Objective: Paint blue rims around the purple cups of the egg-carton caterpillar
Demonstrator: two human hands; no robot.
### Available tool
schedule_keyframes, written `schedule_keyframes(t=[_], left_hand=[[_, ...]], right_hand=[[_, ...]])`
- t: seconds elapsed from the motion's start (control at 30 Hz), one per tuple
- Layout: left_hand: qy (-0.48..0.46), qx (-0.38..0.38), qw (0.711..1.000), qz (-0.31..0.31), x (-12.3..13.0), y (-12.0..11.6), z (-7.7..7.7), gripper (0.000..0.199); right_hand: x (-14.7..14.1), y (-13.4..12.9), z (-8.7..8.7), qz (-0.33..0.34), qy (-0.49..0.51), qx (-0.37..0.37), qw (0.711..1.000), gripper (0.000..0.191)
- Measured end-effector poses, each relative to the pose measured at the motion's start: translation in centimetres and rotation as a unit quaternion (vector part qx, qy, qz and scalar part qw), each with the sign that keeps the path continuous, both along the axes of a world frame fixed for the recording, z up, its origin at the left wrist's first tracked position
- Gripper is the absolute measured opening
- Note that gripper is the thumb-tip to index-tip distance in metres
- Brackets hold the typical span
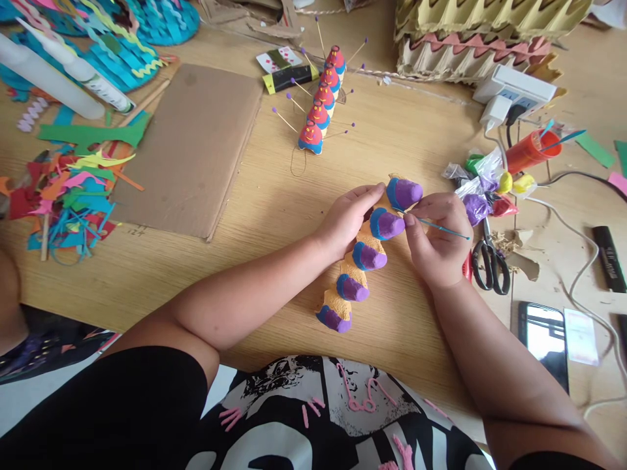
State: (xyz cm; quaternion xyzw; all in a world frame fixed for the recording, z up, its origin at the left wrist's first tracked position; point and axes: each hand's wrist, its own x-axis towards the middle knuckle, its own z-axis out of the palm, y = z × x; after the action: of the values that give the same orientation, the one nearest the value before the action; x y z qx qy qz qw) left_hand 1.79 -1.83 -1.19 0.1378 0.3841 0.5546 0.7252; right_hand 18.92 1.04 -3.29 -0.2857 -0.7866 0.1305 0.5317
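Observation:
My left hand is closed on the upper end of an egg carton strip, its thumb along the far cup. The strip's several cups are coated in purple and blue, with bare yellowish card between them. Between thumb and fingers my right hand pinches a thin blue stick, its tip touching the strip near the second cup. Farther back stands a finished-looking strip of red and blue cups with faces and purple-tipped sticks poking out on both sides.
Cardboard and paper scraps lie left. To the right are clay bags, scissors, a red cup, a phone and a power strip with cables. Egg trays stack at the back.

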Motion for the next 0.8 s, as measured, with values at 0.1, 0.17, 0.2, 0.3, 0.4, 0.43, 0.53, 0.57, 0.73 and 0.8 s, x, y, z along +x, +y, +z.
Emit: schedule_keyframes(t=[0.1, 0.17, 0.2, 0.3, 0.4, 0.43, 0.53, 0.57, 0.73, 0.8], left_hand=[[-0.013, -0.024, 1.000, 0.006, -0.04, -0.02, 0.00, 0.035], [-0.019, -0.041, 0.999, 0.010, -0.06, -0.07, 0.05, 0.036], [-0.020, -0.045, 0.999, 0.012, -0.06, -0.09, 0.09, 0.036], [-0.017, -0.040, 0.999, 0.013, -0.03, -0.15, 0.26, 0.038], [-0.009, -0.022, 1.000, 0.010, 0.00, -0.16, 0.35, 0.038], [-0.007, -0.019, 1.000, 0.008, 0.00, -0.16, 0.34, 0.038], [-0.011, -0.014, 1.000, 0.005, -0.02, -0.16, 0.27, 0.040], [-0.012, -0.013, 1.000, 0.003, -0.04, -0.17, 0.23, 0.040], [-0.006, -0.012, 1.000, 0.002, -0.04, -0.16, 0.09, 0.039], [-0.002, -0.013, 1.000, 0.003, -0.01, -0.15, 0.05, 0.038]], right_hand=[[0.01, 0.07, 0.02, -0.002, -0.011, -0.001, 1.000, 0.008], [0.03, 0.08, 0.09, -0.006, -0.017, 0.002, 1.000, 0.007], [0.04, 0.07, 0.14, -0.009, -0.020, 0.006, 1.000, 0.007], [0.06, 0.00, 0.24, -0.012, -0.022, 0.011, 1.000, 0.007], [0.06, -0.08, 0.29, -0.017, -0.022, 0.013, 1.000, 0.007], [0.05, -0.10, 0.30, -0.021, -0.024, 0.013, 0.999, 0.006], [-0.01, -0.12, 0.36, -0.023, -0.018, 0.016, 0.999, 0.007], [-0.02, -0.12, 0.37, -0.021, -0.014, 0.018, 1.000, 0.007], [0.07, -0.04, 0.13, -0.029, -0.016, -0.006, 0.999, 0.012], [0.18, 0.03, -0.11, -0.039, -0.020, -0.021, 0.999, 0.015]])
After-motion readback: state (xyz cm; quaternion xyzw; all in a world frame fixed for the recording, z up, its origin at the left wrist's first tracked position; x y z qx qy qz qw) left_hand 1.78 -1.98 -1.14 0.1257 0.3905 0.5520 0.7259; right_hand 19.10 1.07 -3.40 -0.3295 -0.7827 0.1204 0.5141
